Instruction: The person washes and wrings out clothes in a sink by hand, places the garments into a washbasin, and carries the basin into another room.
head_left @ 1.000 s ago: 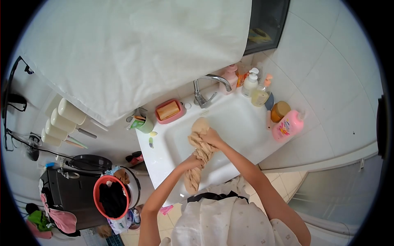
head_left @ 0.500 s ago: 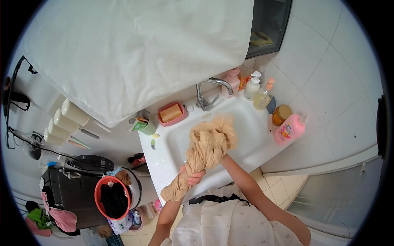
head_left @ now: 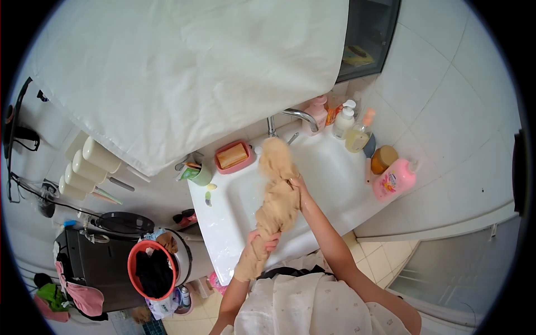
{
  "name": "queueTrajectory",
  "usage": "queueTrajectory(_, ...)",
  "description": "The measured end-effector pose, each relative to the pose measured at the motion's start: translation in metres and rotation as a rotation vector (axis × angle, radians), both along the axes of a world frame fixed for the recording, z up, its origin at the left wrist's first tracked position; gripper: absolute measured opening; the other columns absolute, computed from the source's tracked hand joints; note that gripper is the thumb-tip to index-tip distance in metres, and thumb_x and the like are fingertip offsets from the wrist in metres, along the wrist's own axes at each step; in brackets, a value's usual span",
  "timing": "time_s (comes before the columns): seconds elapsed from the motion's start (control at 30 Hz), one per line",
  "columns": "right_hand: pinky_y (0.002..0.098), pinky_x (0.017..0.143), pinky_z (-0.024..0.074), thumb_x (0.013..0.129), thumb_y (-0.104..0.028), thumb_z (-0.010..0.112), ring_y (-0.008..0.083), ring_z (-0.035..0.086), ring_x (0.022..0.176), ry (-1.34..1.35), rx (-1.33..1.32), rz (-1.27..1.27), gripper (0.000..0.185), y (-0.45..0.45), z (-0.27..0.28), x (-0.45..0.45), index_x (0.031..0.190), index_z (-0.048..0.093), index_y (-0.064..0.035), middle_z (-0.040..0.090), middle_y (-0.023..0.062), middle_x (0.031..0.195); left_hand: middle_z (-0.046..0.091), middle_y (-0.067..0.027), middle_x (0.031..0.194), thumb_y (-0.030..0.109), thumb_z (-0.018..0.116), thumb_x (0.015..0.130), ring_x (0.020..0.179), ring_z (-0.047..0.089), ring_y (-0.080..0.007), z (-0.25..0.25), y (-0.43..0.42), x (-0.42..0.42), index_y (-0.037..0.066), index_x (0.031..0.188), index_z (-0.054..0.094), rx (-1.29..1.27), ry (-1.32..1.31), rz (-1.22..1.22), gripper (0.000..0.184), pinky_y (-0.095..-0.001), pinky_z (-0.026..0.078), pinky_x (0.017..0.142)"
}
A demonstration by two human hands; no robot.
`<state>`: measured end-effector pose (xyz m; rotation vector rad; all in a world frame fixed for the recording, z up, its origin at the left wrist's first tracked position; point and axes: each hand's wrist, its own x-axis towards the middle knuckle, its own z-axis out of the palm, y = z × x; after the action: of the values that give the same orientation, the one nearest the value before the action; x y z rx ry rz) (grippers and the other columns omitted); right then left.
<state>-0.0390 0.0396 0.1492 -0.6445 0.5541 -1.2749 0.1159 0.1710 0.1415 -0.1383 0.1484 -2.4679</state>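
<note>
A beige cloth garment (head_left: 277, 206) is bunched into a long twisted roll over the white sink (head_left: 332, 173). Near the sink's front edge my left hand (head_left: 268, 240) wraps round its lower part, and a loose end hangs over my wrist. Higher up, my right hand (head_left: 298, 188) grips the roll from its right side, most of its fingers hidden by the fabric. The upper end of the cloth is blurred and covers part of the chrome faucet (head_left: 301, 115).
A pink soap dish (head_left: 247, 163) with a soap bar and a green cup (head_left: 201, 176) sit on the sink's left rim. Several bottles, a brown jar (head_left: 384, 158) and a pink bottle (head_left: 395, 180) line the right side. A red bucket (head_left: 132, 268) with dark cloth stands at lower left.
The garment has gone from a wide bundle to a longer, narrower roll, its top end rising toward the faucet. My right hand, earlier hidden behind the cloth, now shows at its side, higher up.
</note>
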Motion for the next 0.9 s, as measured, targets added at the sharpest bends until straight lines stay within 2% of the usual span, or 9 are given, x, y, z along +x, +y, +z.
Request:
queueTrajectory(0.07,0.0287,0.064,0.0466,0.070,-0.023,0.061,0.0151,0.056,0.073,0.242,0.107,-0.064,0.038,-0.007,0.008,0.007,0.098,0.053,0.0001,0.058,0.0061,0.086,0.047,-0.0085,0.078,0.022,0.049,0.073,0.050,0.041,-0.0132,0.038,0.010,-0.010,0.001,0.103,0.040,0.120,-0.701,0.138,0.038,-0.0229,0.035,0.042)
queueTrajectory(0.17,0.0326,0.058,0.0445,0.067,-0.019,0.056,0.0187,0.058,0.062,0.981,-0.133,-0.272,0.027,-0.006,0.004,0.015,0.085,0.055,0.0012,0.056,0.0152,0.062,0.050,-0.0094,0.081,0.021,0.051,0.070,0.065,0.048,-0.0144,0.046,-0.010,-0.006,-0.001,0.103,0.041,-0.012,-0.973,0.000,0.041,-0.0236,0.040,0.056)
queueTrajectory(0.23,0.0346,0.059,0.0446,0.068,-0.021,0.055,0.0248,0.057,0.064,1.153,-0.206,-0.272,0.026,-0.005,0.003,0.019,0.084,0.055,0.0005,0.056,0.0176,0.065,0.051,-0.0096,0.082,0.019,0.052,0.068,0.070,0.050,-0.0147,0.029,-0.019,-0.007,-0.001,0.104,0.041,-0.043,-1.157,-0.091,0.043,-0.0239,0.041,0.060)
queueTrajectory(0.3,0.0366,0.061,0.0446,0.068,-0.022,0.053,0.0308,0.057,0.067,1.323,-0.278,-0.272,0.026,-0.004,0.002,0.019,0.083,0.056,-0.0002,0.056,0.0200,0.068,0.054,-0.0094,0.083,0.009,0.053,0.063,0.070,0.053,-0.0163,0.010,-0.025,-0.016,-0.001,0.108,0.041,-0.475,-1.585,0.319,0.047,-0.0282,0.045,0.059)
queueTrajectory(0.4,0.0391,0.063,0.0443,0.069,-0.024,0.050,0.0375,0.053,0.070,1.447,-0.250,-0.167,0.027,-0.007,0.008,0.014,0.085,0.057,-0.0022,0.056,0.0205,0.071,0.054,-0.0103,0.087,0.002,0.053,0.059,0.064,0.055,-0.0168,-0.037,-0.035,-0.009,-0.002,0.110,0.040,-0.646,-1.732,0.467,0.053,-0.0295,0.047,0.054)
queueTrajectory(0.67,0.0332,0.077,0.0413,0.064,-0.047,0.062,0.0292,0.054,0.087,1.214,-0.411,0.246,0.055,0.004,0.084,-0.013,0.100,0.052,-0.0063,0.055,0.0173,0.094,0.052,-0.0141,0.091,0.003,0.053,0.062,0.061,0.056,-0.0223,0.031,-0.029,0.004,-0.001,0.111,0.039,-0.238,-1.313,0.199,0.051,-0.0319,0.049,0.051)
queueTrajectory(0.73,0.0326,0.077,0.0413,0.064,-0.045,0.064,0.0281,0.054,0.088,1.178,-0.384,0.223,0.057,-0.002,0.064,-0.017,0.102,0.050,-0.0056,0.055,0.0157,0.093,0.052,-0.0146,0.090,0.005,0.053,0.064,0.060,0.056,-0.0237,0.040,-0.031,0.003,0.000,0.111,0.039,-0.203,-1.275,0.204,0.049,-0.0330,0.050,0.051)
queueTrajectory(0.8,0.0320,0.077,0.0412,0.063,-0.044,0.066,0.0269,0.054,0.089,1.141,-0.360,0.205,0.059,-0.002,0.047,-0.016,0.104,0.049,-0.0048,0.056,0.0141,0.093,0.052,-0.0149,0.091,0.014,0.055,0.068,0.061,0.056,-0.0238,0.057,-0.030,0.001,0.001,0.114,0.034,0.129,-0.924,0.330,0.052,-0.0327,0.049,0.051)
queueTrajectory(0.9,0.0299,0.077,0.0414,0.066,-0.036,0.067,0.0199,0.054,0.087,0.981,-0.516,0.038,0.053,0.013,0.036,-0.012,0.102,0.050,-0.0027,0.056,0.0100,0.092,0.051,-0.0145,0.094,0.025,0.057,0.071,0.066,0.056,-0.0227,0.035,-0.037,0.024,0.002,0.116,0.031,-0.019,-0.838,0.194,0.057,-0.0322,0.049,0.055)
